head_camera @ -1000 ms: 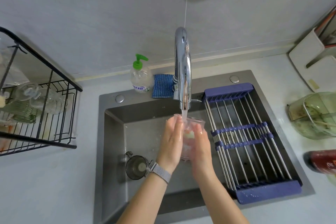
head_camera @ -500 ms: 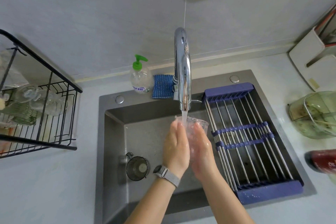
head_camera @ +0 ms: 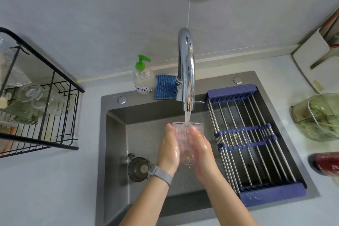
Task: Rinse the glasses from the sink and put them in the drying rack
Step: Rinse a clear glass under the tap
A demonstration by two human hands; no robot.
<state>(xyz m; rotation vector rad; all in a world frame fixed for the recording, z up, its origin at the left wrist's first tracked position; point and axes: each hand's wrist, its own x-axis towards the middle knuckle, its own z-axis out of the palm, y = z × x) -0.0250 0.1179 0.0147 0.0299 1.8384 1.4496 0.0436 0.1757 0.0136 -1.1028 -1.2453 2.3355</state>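
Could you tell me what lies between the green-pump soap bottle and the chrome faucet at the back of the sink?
A blue striped sponge cloth stands between the soap bottle and the faucet, seen in the head view.

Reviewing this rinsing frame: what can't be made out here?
Head view only:
- Glass: sides covered by left hand and right hand.
- Rack contents: left edge cuts them; clear items overlap, uncountable.
- Soap bottle label: too small.
- Red item: cut by right edge.
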